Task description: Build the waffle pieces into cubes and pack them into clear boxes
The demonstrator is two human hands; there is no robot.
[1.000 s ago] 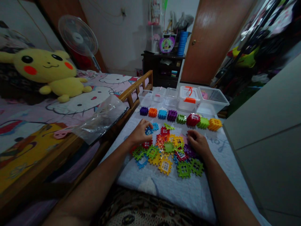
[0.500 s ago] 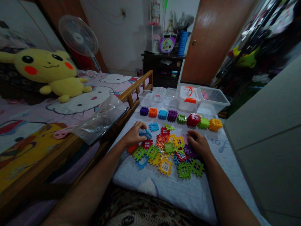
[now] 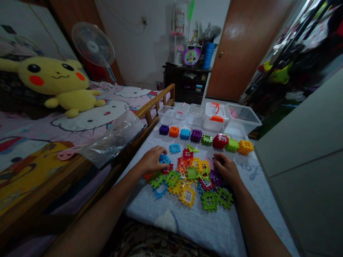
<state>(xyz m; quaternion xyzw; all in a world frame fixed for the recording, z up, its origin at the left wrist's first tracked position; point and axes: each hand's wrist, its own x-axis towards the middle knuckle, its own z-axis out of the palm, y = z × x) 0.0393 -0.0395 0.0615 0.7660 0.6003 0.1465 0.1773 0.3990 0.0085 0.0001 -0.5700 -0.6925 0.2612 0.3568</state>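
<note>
Head view, near: While the left hand (image 3: 153, 160) pinches a blue piece (image 3: 164, 159) at the far left of the heap (image 3: 192, 173), the right hand (image 3: 226, 167), well apart, curls near a purple piece (image 3: 215, 177), grip unclear.
Pale blue cloth (image 3: 143, 205): stacks (image 3: 196, 135) line up, clear boxes (image 3: 194, 114) behind.
Room: yellow plush (image 3: 76, 100) on a patterned bed (image 3: 77, 125), fan (image 3: 93, 47), brown door (image 3: 239, 43).

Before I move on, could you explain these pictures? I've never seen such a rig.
No machine here: a person wears the camera on their head, so every picture looks forward and down at their bare left hand and right hand. On the cloth lie a pile of coloured tiles and a row of stacks; clear boxes stand beyond. The left hand grips at least one blue tile. The right hand is by a purple tile; I can't tell whether it holds anything.
</note>
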